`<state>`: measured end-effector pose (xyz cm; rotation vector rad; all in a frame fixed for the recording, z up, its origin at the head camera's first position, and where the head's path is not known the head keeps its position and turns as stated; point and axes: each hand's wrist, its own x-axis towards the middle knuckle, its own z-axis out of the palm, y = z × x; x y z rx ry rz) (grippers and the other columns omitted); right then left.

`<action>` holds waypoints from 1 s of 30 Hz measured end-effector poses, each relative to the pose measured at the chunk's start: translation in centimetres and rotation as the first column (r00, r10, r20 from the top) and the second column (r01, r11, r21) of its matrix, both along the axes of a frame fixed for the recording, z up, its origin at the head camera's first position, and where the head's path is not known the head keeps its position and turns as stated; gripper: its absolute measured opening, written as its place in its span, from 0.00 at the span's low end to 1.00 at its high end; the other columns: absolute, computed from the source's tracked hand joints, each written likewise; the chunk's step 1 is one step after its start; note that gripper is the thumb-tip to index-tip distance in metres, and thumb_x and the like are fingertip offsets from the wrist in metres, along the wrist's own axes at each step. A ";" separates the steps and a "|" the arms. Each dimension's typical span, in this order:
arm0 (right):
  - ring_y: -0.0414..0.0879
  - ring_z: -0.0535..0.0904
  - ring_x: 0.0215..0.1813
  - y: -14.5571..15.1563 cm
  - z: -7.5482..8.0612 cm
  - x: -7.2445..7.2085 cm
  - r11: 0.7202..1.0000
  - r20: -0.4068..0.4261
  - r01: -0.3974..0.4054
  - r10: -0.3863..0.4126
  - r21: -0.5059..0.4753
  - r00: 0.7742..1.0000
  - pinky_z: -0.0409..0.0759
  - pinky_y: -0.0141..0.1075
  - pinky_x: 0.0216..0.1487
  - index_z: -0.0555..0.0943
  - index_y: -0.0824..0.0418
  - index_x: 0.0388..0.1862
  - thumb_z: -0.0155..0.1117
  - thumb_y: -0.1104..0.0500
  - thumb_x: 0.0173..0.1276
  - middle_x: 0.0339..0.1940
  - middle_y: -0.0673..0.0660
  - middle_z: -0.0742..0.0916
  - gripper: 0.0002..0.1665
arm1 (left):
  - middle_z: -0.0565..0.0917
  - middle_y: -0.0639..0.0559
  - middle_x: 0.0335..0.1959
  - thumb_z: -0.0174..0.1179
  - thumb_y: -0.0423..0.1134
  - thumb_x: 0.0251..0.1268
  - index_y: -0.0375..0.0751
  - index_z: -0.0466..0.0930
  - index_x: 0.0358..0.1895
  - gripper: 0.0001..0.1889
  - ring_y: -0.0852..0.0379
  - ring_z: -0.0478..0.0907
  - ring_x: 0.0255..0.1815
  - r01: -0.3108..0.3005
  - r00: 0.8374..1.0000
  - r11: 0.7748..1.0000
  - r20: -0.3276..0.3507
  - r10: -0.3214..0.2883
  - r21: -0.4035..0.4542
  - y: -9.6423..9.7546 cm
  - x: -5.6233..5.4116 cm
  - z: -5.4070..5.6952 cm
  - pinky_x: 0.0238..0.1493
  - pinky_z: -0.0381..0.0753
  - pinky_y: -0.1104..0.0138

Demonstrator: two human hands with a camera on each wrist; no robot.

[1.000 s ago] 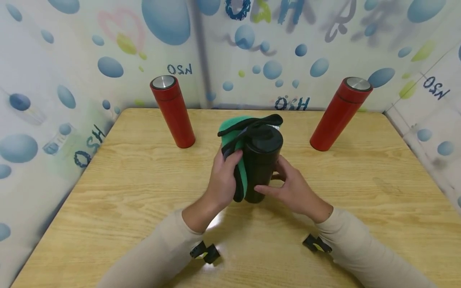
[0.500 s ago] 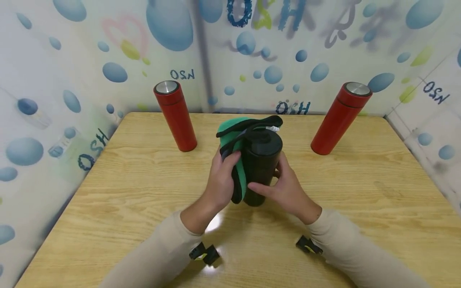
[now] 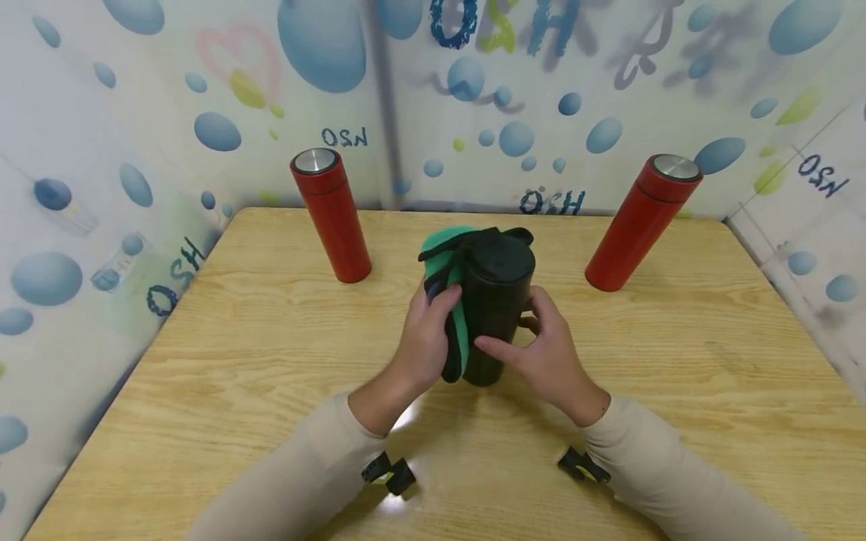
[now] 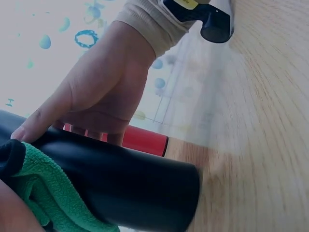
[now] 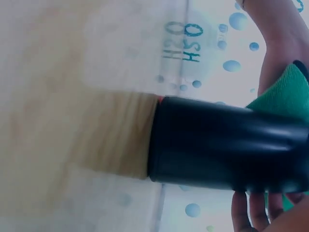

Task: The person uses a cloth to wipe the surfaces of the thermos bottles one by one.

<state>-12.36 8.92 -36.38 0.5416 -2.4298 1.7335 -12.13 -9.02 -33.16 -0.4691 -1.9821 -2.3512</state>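
A black cylindrical bottle (image 3: 499, 308) with a round lid stands slightly tilted between both hands in the head view. My left hand (image 3: 422, 342) grips a folded green cloth (image 3: 461, 334) with black edging and presses it to the bottle's left side; a flap drapes around the lid. My right hand (image 3: 551, 353) holds the lower right side, thumb in front and fingers behind. In the left wrist view the cloth (image 4: 58, 188) looks fluffy. The right wrist view shows the smooth black bottle (image 5: 227, 145), its base close to the wood. Whether it touches the table I cannot tell.
One red bottle (image 3: 331, 218) with a silver top stands back left on the wooden table (image 3: 237, 361), and another red bottle (image 3: 643, 225) stands back right. A patterned wall sheet (image 3: 406, 98) closes off the back and sides.
The cloth and black bottle have shifted slightly right with my left hand, and the cloth's upper flap has moved. A white tag near the lid is hidden now. The red bottles stay put.
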 end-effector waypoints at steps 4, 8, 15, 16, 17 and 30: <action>0.44 0.75 0.58 0.2 -0.2 -0.1 1.000 -0.011 -0.007 0.007 0.011 1.000 0.79 0.48 0.56 0.69 0.54 0.68 0.78 0.60 0.56 0.61 0.51 0.79 0.42 | 0.75 0.40 0.62 0.41 0.40 0.74 0.37 0.63 0.68 0.23 0.52 0.75 0.61 -0.007 1.000 1.000 0.017 0.007 0.002 -0.1 0.0 -0.1 0.66 0.75 0.57; 0.42 0.75 0.59 0.1 -0.2 -0.2 1.000 -0.019 -0.010 0.010 0.005 1.000 0.78 0.47 0.56 0.70 0.53 0.68 0.79 0.61 0.56 0.61 0.50 0.79 0.42 | 0.74 0.42 0.62 0.41 0.39 0.73 0.37 0.63 0.68 0.23 0.53 0.73 0.62 -0.028 0.999 0.999 -0.020 0.027 -0.021 -0.3 0.1 0.5 0.68 0.72 0.56; 0.46 0.73 0.64 -0.1 -0.2 -0.1 0.999 0.053 -0.043 0.044 -0.028 0.998 0.74 0.52 0.61 0.64 0.55 0.68 0.78 0.60 0.57 0.65 0.50 0.77 0.44 | 0.74 0.42 0.61 0.41 0.38 0.72 0.35 0.63 0.67 0.23 0.55 0.71 0.61 -0.048 0.997 0.999 -0.056 0.048 0.001 -0.5 0.8 1.4 0.70 0.70 0.58; 0.46 0.73 0.65 -0.2 -0.2 -0.1 0.998 0.054 -0.046 0.048 -0.034 0.997 0.74 0.52 0.62 0.63 0.56 0.68 0.78 0.60 0.57 0.66 0.50 0.76 0.45 | 0.74 0.42 0.61 0.41 0.38 0.72 0.35 0.63 0.67 0.23 0.55 0.72 0.60 -0.046 0.997 0.999 -0.058 0.046 0.010 -0.4 0.8 1.5 0.69 0.71 0.58; 0.47 0.73 0.65 -0.2 -0.1 -0.1 0.998 0.052 -0.048 0.050 -0.039 0.997 0.74 0.52 0.62 0.63 0.57 0.68 0.78 0.60 0.57 0.66 0.51 0.76 0.45 | 0.73 0.41 0.61 0.41 0.38 0.72 0.35 0.62 0.67 0.23 0.54 0.71 0.61 -0.039 0.997 0.999 -0.064 0.040 0.017 -0.3 0.8 1.5 0.69 0.70 0.57; 0.47 0.75 0.63 -0.1 -0.5 0.0 0.999 0.029 -0.032 0.032 -0.015 0.999 0.76 0.52 0.59 0.62 0.58 0.68 0.78 0.60 0.57 0.64 0.53 0.77 0.45 | 0.74 0.41 0.62 0.40 0.41 0.75 0.38 0.63 0.68 0.23 0.50 0.74 0.62 -0.012 0.999 1.000 0.048 0.012 -0.012 0.3 0.0 -0.8 0.67 0.74 0.56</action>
